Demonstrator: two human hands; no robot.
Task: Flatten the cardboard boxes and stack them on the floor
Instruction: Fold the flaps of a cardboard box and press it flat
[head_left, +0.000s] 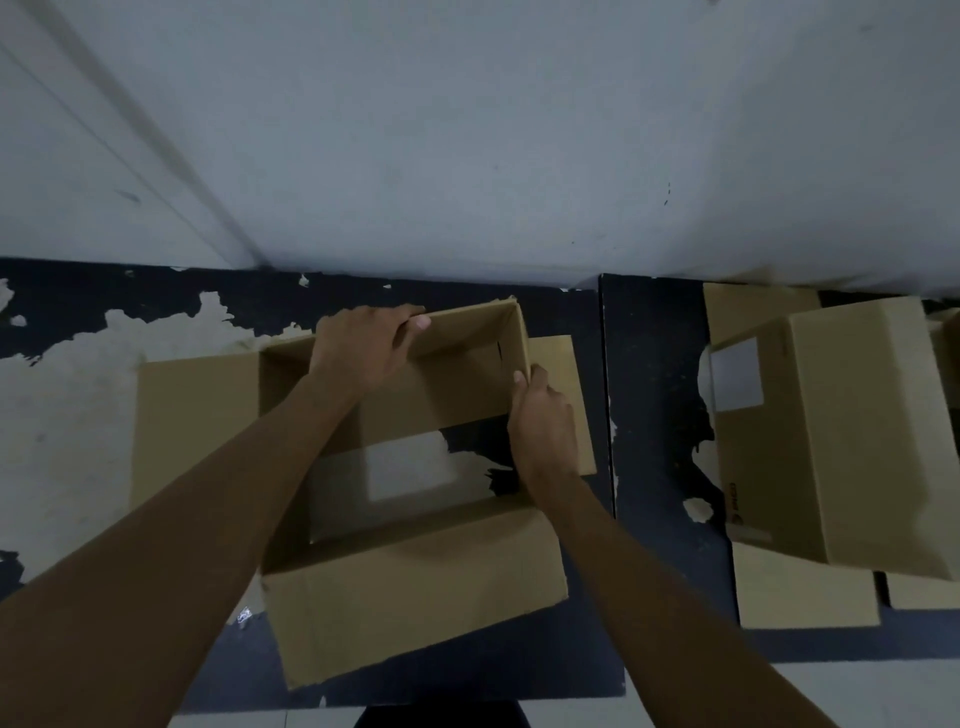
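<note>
A brown cardboard box (415, 597) stands on the floor in front of me, open at top and bottom, so the floor shows through it. Its flaps are spread out to the left, right and near side. My left hand (363, 343) grips the top edge of the far wall, fingers curled over it. My right hand (543, 421) grips the top edge of the right wall near the far right corner. A second open cardboard box (852, 431) lies on the floor at the right, partly cut off by the frame.
The floor (654, 364) is dark with large patches of peeled paint. A grey wall (467, 130) rises just behind both boxes. A dark seam in the floor runs between the two boxes.
</note>
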